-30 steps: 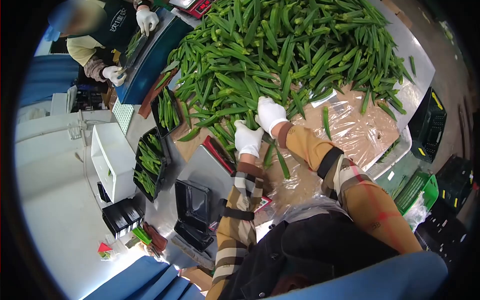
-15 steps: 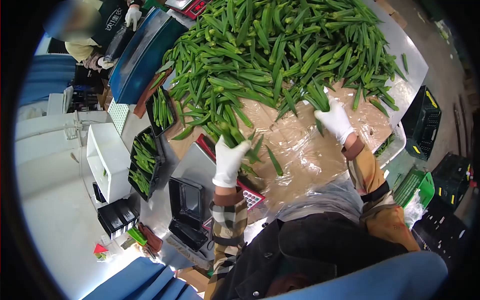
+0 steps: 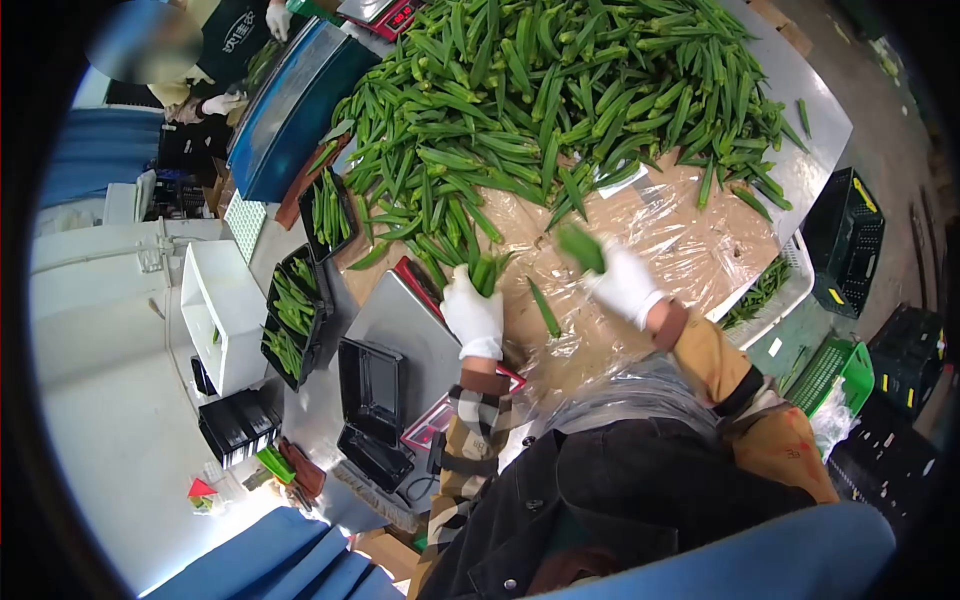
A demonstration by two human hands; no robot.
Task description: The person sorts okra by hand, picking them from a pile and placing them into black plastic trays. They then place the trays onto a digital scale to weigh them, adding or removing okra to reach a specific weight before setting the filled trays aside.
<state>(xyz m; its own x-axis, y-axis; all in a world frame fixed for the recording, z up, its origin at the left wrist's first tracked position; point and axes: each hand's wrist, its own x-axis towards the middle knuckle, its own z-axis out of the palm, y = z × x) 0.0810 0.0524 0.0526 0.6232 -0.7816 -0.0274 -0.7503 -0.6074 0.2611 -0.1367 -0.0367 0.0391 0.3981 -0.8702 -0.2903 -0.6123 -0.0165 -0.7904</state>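
White gloves cover both of my hands. My left hand is closed round a bunch of okra pods, close beside the red-edged scale with a metal plate. Over the plastic-covered brown sheet, my right hand grips some okra, smeared by motion. A large heap of okra spreads across the far part of the table. One loose pod lies on the sheet between my hands.
Black trays with okra stand left of the scale, near an open black tray. A blue bin stands at the far left, with a co-worker's gloved hand beyond. Dark crates and a green basket lie right.
My right hand has moved left and nearer to me, carrying okra away from the heap's edge. My left hand, still holding okra, has shifted slightly right.
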